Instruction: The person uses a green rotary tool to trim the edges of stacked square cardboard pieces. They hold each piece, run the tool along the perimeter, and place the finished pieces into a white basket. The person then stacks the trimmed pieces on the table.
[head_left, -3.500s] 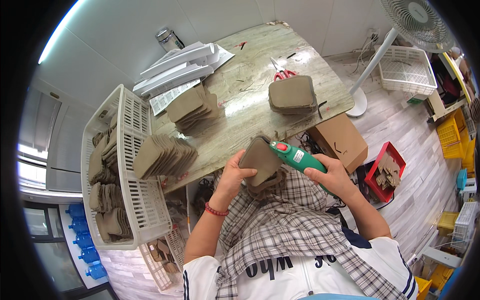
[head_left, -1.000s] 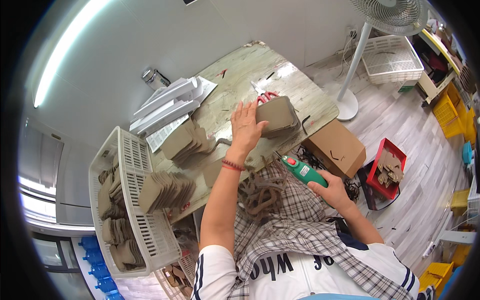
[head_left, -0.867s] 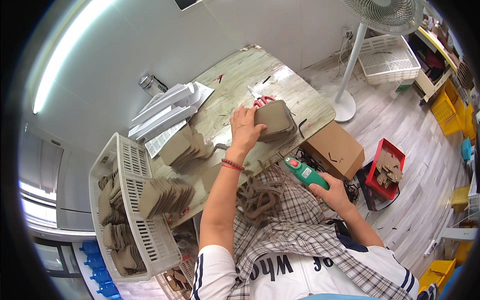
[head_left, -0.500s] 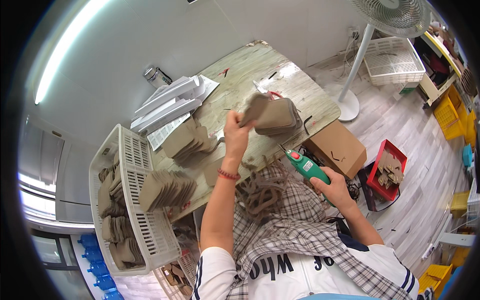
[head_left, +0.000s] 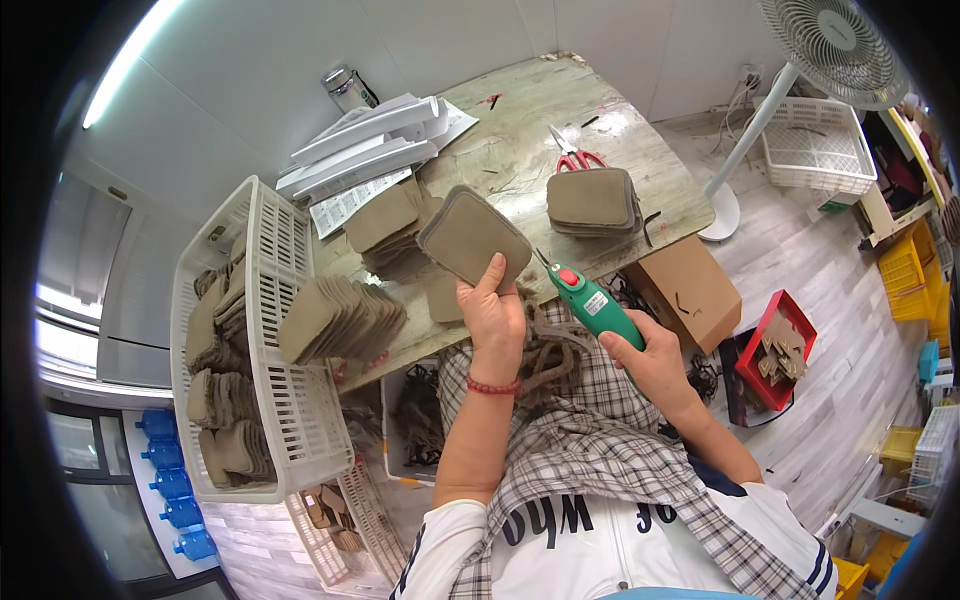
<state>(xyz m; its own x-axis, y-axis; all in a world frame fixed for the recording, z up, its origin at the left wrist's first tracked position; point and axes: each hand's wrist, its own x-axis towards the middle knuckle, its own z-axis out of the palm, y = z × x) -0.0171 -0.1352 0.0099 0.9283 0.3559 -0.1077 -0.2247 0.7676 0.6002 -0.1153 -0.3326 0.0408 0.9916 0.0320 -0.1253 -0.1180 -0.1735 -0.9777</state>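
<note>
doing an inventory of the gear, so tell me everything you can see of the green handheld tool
The green handheld tool has a long, rounded body that looks like plastic, with a red button, a white label and a thin, dark tip. The right hand grips it, hiding its rear. It slants forward and leftward, tip toward the brown pad in the left hand; whether they touch is unclear. Nor can I tell whether it is running.

white top [head_left: 615, 555], dark lettering [head_left: 576, 515], navy-striped sleeves [head_left: 788, 508] | plaid cloth [head_left: 600, 468], perhaps an apron | red beaded bracelet [head_left: 494, 387]
</note>
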